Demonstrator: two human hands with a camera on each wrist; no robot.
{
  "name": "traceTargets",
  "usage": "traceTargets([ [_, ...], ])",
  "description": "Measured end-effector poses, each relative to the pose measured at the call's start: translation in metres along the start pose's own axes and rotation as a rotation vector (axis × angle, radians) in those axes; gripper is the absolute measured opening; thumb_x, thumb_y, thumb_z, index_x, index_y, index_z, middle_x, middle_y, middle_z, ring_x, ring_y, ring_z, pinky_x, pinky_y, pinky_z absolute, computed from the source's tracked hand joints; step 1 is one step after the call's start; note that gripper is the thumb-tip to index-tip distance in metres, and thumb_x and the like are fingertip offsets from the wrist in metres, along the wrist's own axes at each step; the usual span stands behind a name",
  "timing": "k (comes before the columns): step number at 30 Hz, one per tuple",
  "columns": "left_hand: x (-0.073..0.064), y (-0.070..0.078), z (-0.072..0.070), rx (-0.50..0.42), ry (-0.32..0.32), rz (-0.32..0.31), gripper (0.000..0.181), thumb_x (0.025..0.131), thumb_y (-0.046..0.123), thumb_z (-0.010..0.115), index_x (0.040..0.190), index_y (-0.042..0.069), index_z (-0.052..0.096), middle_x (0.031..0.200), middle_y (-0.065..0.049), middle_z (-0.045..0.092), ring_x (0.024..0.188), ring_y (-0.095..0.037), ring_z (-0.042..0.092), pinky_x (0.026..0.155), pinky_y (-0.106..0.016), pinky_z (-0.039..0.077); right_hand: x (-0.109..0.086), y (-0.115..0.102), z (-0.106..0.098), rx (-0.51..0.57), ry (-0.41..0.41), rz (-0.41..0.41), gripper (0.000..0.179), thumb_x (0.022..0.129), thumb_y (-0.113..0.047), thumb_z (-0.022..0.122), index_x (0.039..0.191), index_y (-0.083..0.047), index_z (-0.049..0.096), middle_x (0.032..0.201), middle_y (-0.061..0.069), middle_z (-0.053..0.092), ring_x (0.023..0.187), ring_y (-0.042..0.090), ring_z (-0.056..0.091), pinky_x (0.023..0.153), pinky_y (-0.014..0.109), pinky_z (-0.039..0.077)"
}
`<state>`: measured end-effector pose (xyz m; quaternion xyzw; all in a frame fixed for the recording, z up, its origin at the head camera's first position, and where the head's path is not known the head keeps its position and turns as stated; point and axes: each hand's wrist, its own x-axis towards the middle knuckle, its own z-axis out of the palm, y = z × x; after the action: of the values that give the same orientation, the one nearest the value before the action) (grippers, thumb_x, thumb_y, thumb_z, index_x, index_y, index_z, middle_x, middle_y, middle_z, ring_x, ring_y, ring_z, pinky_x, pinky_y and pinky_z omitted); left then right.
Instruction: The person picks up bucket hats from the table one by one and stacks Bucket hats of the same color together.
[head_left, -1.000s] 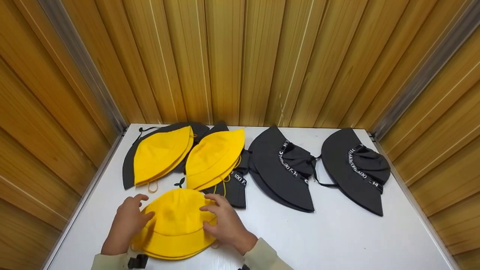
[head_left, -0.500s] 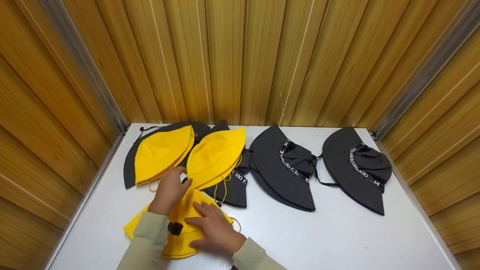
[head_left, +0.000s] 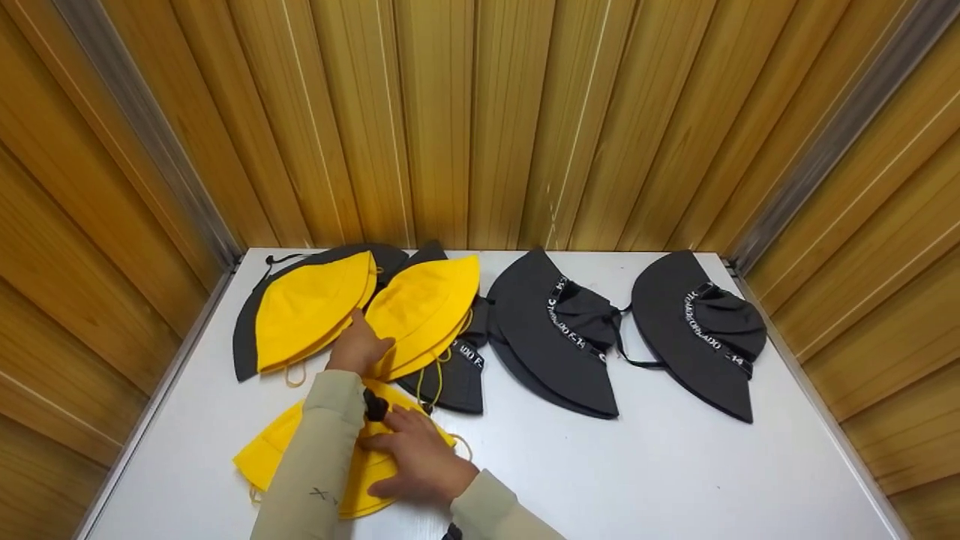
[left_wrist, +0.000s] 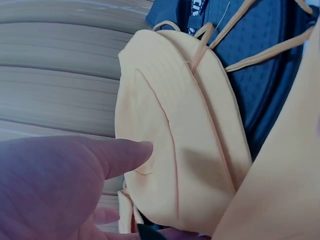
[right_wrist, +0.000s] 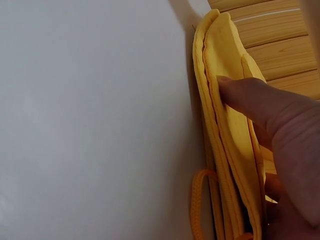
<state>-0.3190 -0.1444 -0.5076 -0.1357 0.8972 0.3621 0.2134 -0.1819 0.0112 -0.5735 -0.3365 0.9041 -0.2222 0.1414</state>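
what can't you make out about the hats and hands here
Head: the full front yellow cloth bucket hat, hidden by the pale green left sleeve and right hand.
Head: the rest of the lettering on the dark cloth brimmed hat, covered by another yellow hat.
Left wrist: most left hand fingers, behind its thumb and palm.
Right wrist: part of the right hand, cut off by the edge.

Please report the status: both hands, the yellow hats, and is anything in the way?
Right hand on front yellow hat. Left hand at rear yellow hats, grip unclear. Left sleeve crosses above front yellow hat, hiding part.
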Motion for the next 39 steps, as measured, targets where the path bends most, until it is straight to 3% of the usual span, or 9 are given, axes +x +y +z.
traceTargets([
  [4, 0.004, -0.002, 0.001, -0.091, -0.005, -0.022, 0.108, 0.098, 0.028, 0.069, 0.162, 0.006, -0.015, 0.167, -0.028, 0.019, 0.15, -0.041, 0.031, 0.128, -0.054, 0.021, 0.0, 0.001, 0.002, 0.019, 0.005, 0.016, 0.058, 0.087, -0.052, 0.078, 0.14, -0.045, 0.059, 0.163, -0.011, 0.037, 0.156, 0.019, 0.026, 0.129, 0.045, 0.02],
  [7, 0.004, -0.002, 0.003, -0.126, 0.015, 0.001, 0.111, 0.095, 0.026, 0.073, 0.161, 0.001, -0.014, 0.167, -0.029, 0.018, 0.151, -0.041, 0.029, 0.127, -0.054, 0.022, -0.002, 0.001, 0.004, 0.024, 0.007, 0.023, 0.058, 0.086, -0.051, 0.079, 0.14, -0.045, 0.059, 0.164, -0.01, 0.036, 0.157, 0.017, 0.024, 0.129, 0.044, 0.019],
  [11, 0.004, 0.001, 0.004, -0.217, 0.029, 0.027, 0.102, 0.093, 0.023, 0.075, 0.16, -0.005, 0.005, 0.164, -0.028, 0.025, 0.148, -0.04, 0.032, 0.127, -0.051, 0.026, -0.002, 0.002, 0.005, 0.031, 0.015, 0.026, 0.06, 0.085, -0.051, 0.079, 0.141, -0.044, 0.058, 0.165, -0.007, 0.034, 0.158, 0.019, 0.022, 0.129, 0.045, 0.019],
  [17, 0.004, 0.006, 0.003, -0.407, -0.022, -0.002, 0.072, 0.094, 0.012, 0.074, 0.153, 0.0, 0.036, 0.149, -0.016, 0.048, 0.129, -0.031, 0.047, 0.122, -0.046, 0.036, 0.002, 0.002, 0.006, 0.052, -0.013, 0.063, 0.061, 0.086, -0.053, 0.078, 0.142, -0.048, 0.055, 0.16, -0.011, 0.041, 0.157, 0.019, 0.023, 0.13, 0.045, 0.017],
  [20, 0.002, 0.007, 0.003, -0.437, -0.042, 0.058, 0.067, 0.095, 0.004, 0.07, 0.155, 0.005, 0.039, 0.151, -0.013, 0.049, 0.131, -0.03, 0.047, 0.125, -0.048, 0.032, 0.003, 0.001, 0.006, 0.054, -0.012, 0.053, 0.061, 0.086, -0.053, 0.078, 0.142, -0.048, 0.055, 0.161, -0.011, 0.04, 0.157, 0.018, 0.023, 0.13, 0.045, 0.017],
  [26, -0.006, 0.01, 0.004, -0.354, 0.0, 0.28, 0.062, 0.096, 0.001, 0.067, 0.153, 0.012, 0.045, 0.151, -0.01, 0.052, 0.136, -0.029, 0.049, 0.125, -0.052, 0.03, 0.002, 0.001, 0.007, 0.018, 0.018, 0.007, 0.059, 0.087, -0.053, 0.077, 0.142, -0.045, 0.057, 0.166, -0.009, 0.031, 0.155, 0.016, 0.025, 0.129, 0.044, 0.021],
  [32, -0.019, 0.016, 0.004, -0.193, 0.091, 0.479, 0.056, 0.098, 0.008, 0.068, 0.15, 0.014, 0.048, 0.144, -0.009, 0.06, 0.132, -0.029, 0.057, 0.119, -0.053, 0.039, 0.002, 0.003, 0.007, -0.006, 0.049, -0.025, 0.056, 0.087, -0.053, 0.077, 0.139, -0.045, 0.059, 0.155, -0.011, 0.044, 0.149, 0.014, 0.033, 0.127, 0.041, 0.024],
  [36, -0.028, 0.02, 0.002, -0.125, 0.143, 0.557, 0.049, 0.098, 0.01, 0.068, 0.145, 0.013, 0.052, 0.138, -0.009, 0.064, 0.124, -0.029, 0.061, 0.114, -0.052, 0.046, 0.0, 0.007, 0.002, 0.023, 0.09, -0.075, 0.055, 0.087, -0.046, 0.078, 0.139, -0.037, 0.063, 0.153, -0.008, 0.047, 0.148, 0.015, 0.037, 0.127, 0.039, 0.027],
  [39, -0.038, 0.022, -0.001, -0.108, 0.167, 0.575, 0.045, 0.098, 0.01, 0.069, 0.141, 0.014, 0.055, 0.134, -0.008, 0.066, 0.121, -0.028, 0.064, 0.111, -0.052, 0.048, -0.005, 0.011, -0.01, 0.089, 0.135, -0.122, 0.053, 0.088, -0.037, 0.079, 0.138, -0.027, 0.065, 0.16, 0.001, 0.043, 0.151, 0.021, 0.037, 0.125, 0.04, 0.032],
])
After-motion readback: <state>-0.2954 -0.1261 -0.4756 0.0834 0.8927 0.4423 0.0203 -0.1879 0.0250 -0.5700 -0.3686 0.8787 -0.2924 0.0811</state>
